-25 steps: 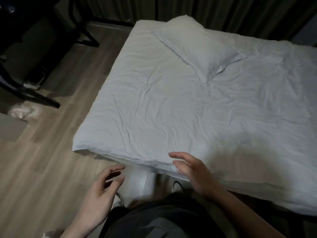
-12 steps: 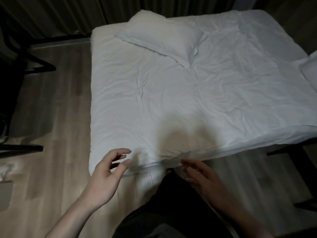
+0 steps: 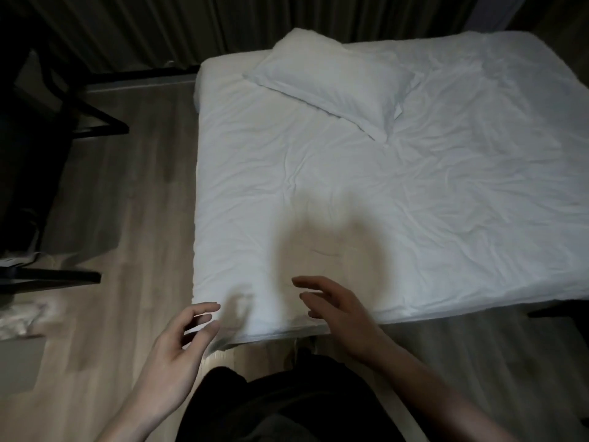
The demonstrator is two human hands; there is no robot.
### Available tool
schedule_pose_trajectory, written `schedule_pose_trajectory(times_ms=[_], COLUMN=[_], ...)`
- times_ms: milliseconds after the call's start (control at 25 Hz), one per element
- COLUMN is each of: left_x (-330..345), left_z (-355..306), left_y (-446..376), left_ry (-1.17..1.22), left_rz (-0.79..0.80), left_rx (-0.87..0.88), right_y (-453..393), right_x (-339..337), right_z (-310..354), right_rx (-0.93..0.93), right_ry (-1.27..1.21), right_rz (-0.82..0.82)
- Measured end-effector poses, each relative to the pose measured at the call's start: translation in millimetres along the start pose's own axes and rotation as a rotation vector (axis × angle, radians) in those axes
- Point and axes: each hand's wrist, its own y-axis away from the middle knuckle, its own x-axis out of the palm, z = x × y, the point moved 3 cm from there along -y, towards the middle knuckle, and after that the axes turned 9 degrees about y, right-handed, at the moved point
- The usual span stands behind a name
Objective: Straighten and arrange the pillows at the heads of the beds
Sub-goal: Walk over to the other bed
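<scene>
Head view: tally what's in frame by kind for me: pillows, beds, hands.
Pillows: 1, the pillow, lying crooked at the far end
Beds: 1, the bed
Hands: 2, left hand and right hand, both open and empty
Total: 4

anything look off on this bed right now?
Yes. The pillow lies at an angle across the far left corner of the bed, not square to the head edge. The sheet is creased all over. Both hands, left hand and right hand, are open and empty at the near edge.
</scene>
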Motion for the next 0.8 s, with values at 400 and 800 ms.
schedule_pose_trajectory(times_ms=[400, 800], left_x=[-85, -238], left_z=[-35, -45], left_y=[-130, -248], left_ry=[-0.079, -0.260], left_rz=[0.260, 0.585], left_rx=[0.117, 0.190], right_y=[-24, -51], right_x=[67, 266], right_z=[9, 106], right_rx=[0.184, 0.249], right_ry=[-0.179, -0.401], right_rz=[-0.335, -0.622])
